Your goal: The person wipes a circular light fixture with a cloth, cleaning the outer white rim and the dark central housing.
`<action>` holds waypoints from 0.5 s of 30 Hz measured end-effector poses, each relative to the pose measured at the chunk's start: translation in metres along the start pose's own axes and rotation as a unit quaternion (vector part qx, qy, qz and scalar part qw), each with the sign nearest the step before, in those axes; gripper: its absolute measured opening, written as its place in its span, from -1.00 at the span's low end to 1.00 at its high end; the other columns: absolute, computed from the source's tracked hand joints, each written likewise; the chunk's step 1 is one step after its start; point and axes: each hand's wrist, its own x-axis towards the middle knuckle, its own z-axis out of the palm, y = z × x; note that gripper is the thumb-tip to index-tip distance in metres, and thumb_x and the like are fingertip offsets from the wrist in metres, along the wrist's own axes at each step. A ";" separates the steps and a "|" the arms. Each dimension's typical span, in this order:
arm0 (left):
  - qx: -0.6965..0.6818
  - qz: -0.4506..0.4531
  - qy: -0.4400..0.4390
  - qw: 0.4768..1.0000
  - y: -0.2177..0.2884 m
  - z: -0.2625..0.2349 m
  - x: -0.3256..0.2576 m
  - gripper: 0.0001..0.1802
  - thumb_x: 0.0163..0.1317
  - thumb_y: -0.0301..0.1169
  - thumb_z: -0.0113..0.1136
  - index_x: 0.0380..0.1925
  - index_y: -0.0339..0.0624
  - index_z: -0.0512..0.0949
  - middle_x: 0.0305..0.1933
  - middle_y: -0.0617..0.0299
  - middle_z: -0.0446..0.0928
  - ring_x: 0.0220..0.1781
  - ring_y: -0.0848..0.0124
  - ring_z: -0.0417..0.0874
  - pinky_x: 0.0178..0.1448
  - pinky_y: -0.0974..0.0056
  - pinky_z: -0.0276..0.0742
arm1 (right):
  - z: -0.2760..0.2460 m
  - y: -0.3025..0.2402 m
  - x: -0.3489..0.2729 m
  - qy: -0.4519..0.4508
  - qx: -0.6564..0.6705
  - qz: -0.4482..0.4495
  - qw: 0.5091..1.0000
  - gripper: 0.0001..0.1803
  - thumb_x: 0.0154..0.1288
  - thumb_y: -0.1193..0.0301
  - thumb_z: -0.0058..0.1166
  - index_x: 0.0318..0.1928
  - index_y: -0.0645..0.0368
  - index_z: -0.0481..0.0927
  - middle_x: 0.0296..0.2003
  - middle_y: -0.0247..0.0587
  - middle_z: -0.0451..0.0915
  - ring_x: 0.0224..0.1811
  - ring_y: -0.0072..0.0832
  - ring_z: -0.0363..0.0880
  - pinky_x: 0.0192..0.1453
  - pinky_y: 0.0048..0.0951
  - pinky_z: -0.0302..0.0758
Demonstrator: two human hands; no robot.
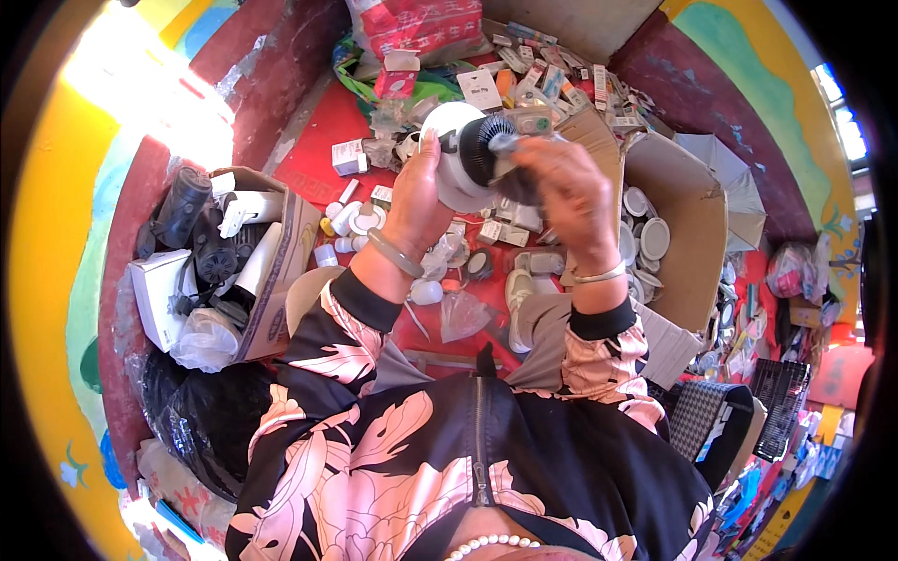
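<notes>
My left hand point(418, 198) grips a white round light fitting point(454, 187) with a black finned part, a heat sink point(484, 150), on its side. The thumb lies along the white rim. My right hand point(572, 192) is at the finned end, its fingers curled in and blurred by motion. Something dark and a small greyish end show at its fingertips, too smeared to name. Below the hands lie small white boxes point(505, 232), white round fittings point(367, 218) and a clear plastic bag point(463, 316) on the red ground cover point(412, 332).
To my right stands an open cardboard box point(687, 234) holding white round discs point(655, 238). A carton point(290, 266) of black and white lamp fittings is on my left, above a black plastic bag point(201, 416). Many small packages point(561, 84) and a red-and-white sack point(416, 28) are piled ahead.
</notes>
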 end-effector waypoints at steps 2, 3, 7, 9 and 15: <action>0.005 -0.008 -0.003 1.000 0.000 0.000 0.002 -0.46 0.46 -0.11 -0.41 0.24 -0.28 0.17 0.22 -0.05 0.34 0.25 0.11 0.40 0.33 -0.01 0.31 | -0.010 0.013 -0.003 0.180 0.246 0.161 0.939 -0.71 0.23 0.68 -0.08 -0.08 0.25 0.60 -0.11 -0.19 0.59 -0.05 -0.47 0.54 0.07 -0.49 0.47; 0.007 -0.012 -0.004 1.000 0.000 -0.001 0.002 -0.46 0.46 -0.11 -0.39 0.24 -0.28 0.16 0.23 -0.05 0.32 0.26 0.10 0.39 0.33 -0.02 0.31 | -0.016 0.015 -0.003 0.261 0.370 0.251 0.856 -0.71 0.27 0.66 -0.09 -0.04 0.28 0.57 -0.10 -0.22 0.59 -0.04 -0.52 0.53 0.07 -0.52 0.47; 0.013 -0.015 -0.031 0.999 -0.009 -0.012 0.002 -0.46 0.43 -0.05 -0.27 0.18 -0.25 0.25 0.11 0.04 0.43 0.13 0.19 0.51 0.17 0.06 0.48 | -0.008 -0.003 0.006 0.235 0.392 0.240 0.857 -0.67 0.28 0.59 -0.02 0.07 0.29 0.49 -0.02 -0.21 0.54 0.00 -0.52 0.51 0.10 -0.52 0.45; 0.040 -0.006 -0.010 0.999 -0.017 0.006 -0.001 -0.46 0.44 -0.06 -0.27 0.18 -0.25 0.26 0.08 0.08 0.44 0.09 0.30 0.52 0.14 0.20 0.50 | 0.014 -0.013 0.002 0.112 0.165 0.172 0.965 -0.65 0.22 0.59 0.04 0.04 0.23 0.52 0.00 -0.18 0.54 0.04 -0.42 0.50 0.15 -0.40 0.41; 0.096 0.035 -0.005 0.995 -0.018 -0.007 -0.003 -0.48 0.45 -0.08 -0.29 0.16 -0.27 0.29 0.05 0.11 0.46 0.04 0.37 0.53 0.12 0.26 0.49 | 0.032 -0.017 0.002 0.061 0.007 -0.014 0.998 -0.69 -0.05 0.63 0.09 -0.21 0.18 0.63 -0.11 -0.15 0.60 0.01 -0.19 0.51 0.13 -0.30 0.41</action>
